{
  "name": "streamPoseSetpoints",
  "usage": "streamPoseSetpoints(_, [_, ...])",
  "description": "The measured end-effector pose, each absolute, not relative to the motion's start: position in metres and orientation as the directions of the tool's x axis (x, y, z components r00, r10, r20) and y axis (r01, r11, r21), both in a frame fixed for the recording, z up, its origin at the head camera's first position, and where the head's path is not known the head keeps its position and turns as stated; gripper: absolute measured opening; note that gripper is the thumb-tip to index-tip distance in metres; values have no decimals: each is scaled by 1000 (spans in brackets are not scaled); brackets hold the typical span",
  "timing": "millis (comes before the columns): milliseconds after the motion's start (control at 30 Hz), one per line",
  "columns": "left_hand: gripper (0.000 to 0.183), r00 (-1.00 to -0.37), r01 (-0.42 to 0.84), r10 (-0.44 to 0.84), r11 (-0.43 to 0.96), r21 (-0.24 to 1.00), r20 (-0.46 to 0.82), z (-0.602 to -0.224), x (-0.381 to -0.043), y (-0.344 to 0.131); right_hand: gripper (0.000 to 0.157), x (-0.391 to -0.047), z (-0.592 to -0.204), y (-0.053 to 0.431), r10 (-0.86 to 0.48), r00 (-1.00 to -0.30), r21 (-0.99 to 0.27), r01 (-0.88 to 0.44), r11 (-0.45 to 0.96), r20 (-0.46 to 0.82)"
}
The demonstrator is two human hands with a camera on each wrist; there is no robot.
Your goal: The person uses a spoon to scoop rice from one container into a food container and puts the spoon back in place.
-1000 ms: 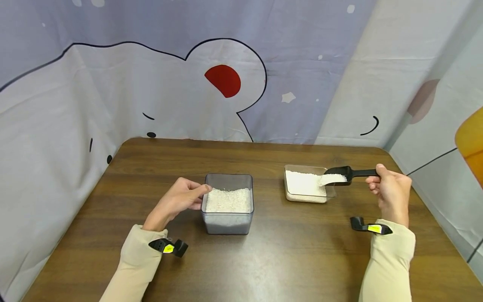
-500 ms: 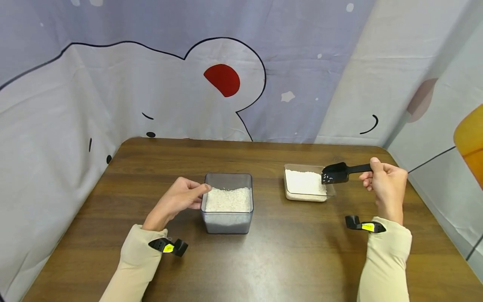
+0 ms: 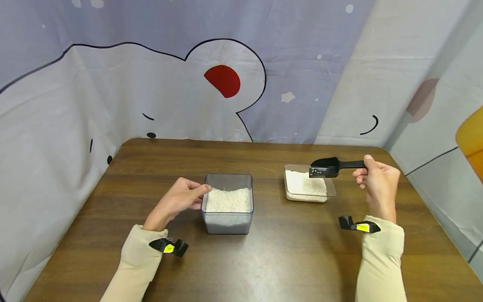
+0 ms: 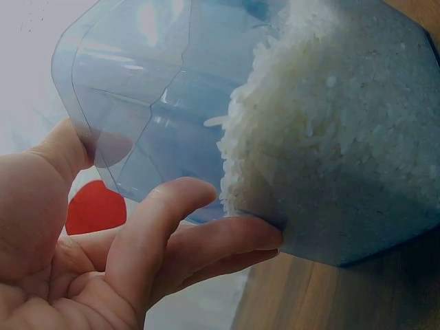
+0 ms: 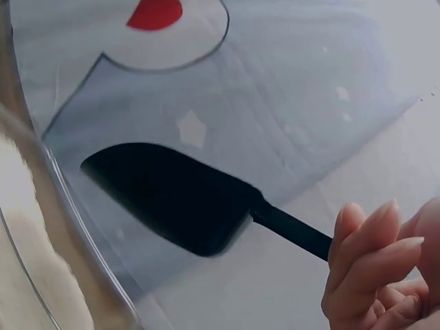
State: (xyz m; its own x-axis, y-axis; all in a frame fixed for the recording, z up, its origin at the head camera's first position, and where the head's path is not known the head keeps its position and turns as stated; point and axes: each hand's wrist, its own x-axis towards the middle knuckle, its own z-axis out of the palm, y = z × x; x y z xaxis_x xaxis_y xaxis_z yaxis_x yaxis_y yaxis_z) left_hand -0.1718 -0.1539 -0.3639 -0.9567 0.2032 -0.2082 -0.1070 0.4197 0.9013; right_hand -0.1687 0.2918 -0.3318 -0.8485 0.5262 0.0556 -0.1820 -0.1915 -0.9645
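A black scoop (image 3: pixel 325 167) hangs above the right part of a shallow clear container (image 3: pixel 298 198) of white rice. My right hand (image 3: pixel 380 184) pinches the end of its handle. A few grains cling inside the scoop's bowl. On the left, my left hand (image 3: pixel 180 201) holds the side wall of a taller bluish-grey clear bin (image 3: pixel 227 223), thumb over the rim and fingers outside. Rice (image 4: pixel 344 117) fills much of that bin, as the left wrist view shows. In the right wrist view the scoop (image 5: pixel 172 196) appears dark and side-on, beside the shallow container's edge.
Both containers stand on a brown wooden table (image 3: pixel 271 251), with a gap of bare wood between them. A printed curtain (image 3: pixel 166 92) hangs behind the table and along its sides. Each wrist carries a small black camera.
The scoop has tipped its rice into the shallow container, then risen and shifted left over it with my right hand. My left hand and the bin have stayed put.
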Motion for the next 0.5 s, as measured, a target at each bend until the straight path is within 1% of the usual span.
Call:
streamPoseSetpoints(67, [39,-956,-107,205,419,902,-209,-365,-172,-154,23,-169,-332,287,481,-875,-945,-198,-261,51])
streamPoseSetpoints(200, [38,-956,-116,201,414,903,-215,-365,-172,-153,23,-171,-333,273,371,-927,-915,-198,-352,58])
streamPoseSetpoints(333, [38,-958,-96,207,418,903,-197,-365,-172,-154,24,-173,-334,255,234,-970,-892,-163,-423,67])
streamPoseSetpoints(500, [39,-960,-85,210,417,905,-187,-365,-173,-154,25,-174,-334,228,113,-993,-882,-93,-463,46])
